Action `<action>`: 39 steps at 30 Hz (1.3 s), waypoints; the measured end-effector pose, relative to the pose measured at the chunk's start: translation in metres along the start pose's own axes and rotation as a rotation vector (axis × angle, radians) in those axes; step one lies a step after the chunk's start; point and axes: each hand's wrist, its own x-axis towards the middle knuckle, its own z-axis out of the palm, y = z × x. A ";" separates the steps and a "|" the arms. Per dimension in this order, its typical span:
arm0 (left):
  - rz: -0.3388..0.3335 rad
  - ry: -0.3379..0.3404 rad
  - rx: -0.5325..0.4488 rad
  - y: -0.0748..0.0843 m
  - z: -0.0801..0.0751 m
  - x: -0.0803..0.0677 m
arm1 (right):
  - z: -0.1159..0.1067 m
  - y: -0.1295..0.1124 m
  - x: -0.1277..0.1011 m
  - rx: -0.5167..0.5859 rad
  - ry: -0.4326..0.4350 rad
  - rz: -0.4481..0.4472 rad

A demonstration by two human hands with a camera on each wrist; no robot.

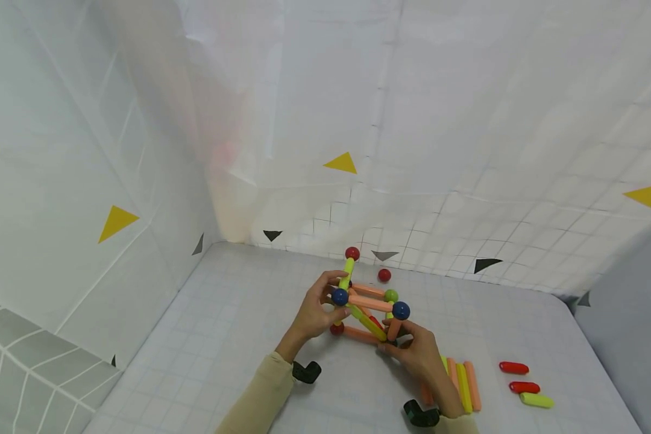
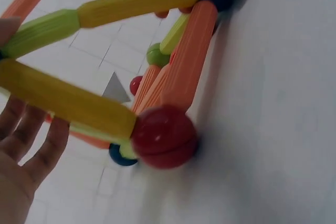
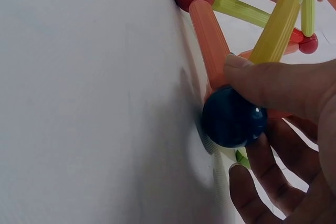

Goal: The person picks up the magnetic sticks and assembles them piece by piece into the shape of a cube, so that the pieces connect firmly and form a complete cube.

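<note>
Head view, left hand: the left hand (image 1: 316, 313) has its fingers curled round the near-left corner of the rod-and-ball frame (image 1: 366, 301), thumb up by a dark blue ball (image 1: 339, 296).
Head view, right hand: the right hand (image 1: 419, 355) pinches the frame's lower right corner from below; that corner's ball is hidden under its fingers.
Head view, surroundings: the frame stands on the counter (image 1: 222, 337) between both hands; loose rods (image 1: 463, 383) lie just right of the right hand, partly covered by it, and two red pieces (image 1: 513, 367) plus a yellow one lie farther right.
Left wrist view: fingers (image 2: 31, 145) lie fairly straight behind a yellow rod (image 2: 63, 98); whether they press it is unclear, since the picture is blurred. A red ball (image 2: 164, 136) sits on the counter.
Right wrist view: thumb and fingers (image 3: 273, 85) clasp a dark blue ball (image 3: 231, 117) joined to an orange rod (image 3: 210, 40).
</note>
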 end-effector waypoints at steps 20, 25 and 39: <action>-0.479 -0.300 0.512 -0.007 -0.014 -0.005 | -0.003 -0.017 -0.003 -0.101 -0.037 -0.033; -0.427 -0.226 0.418 -0.017 -0.009 -0.007 | -0.002 -0.025 -0.007 -0.094 -0.073 -0.032; -0.343 0.134 0.236 -0.039 0.014 -0.008 | 0.021 -0.049 -0.022 0.083 -0.183 -0.130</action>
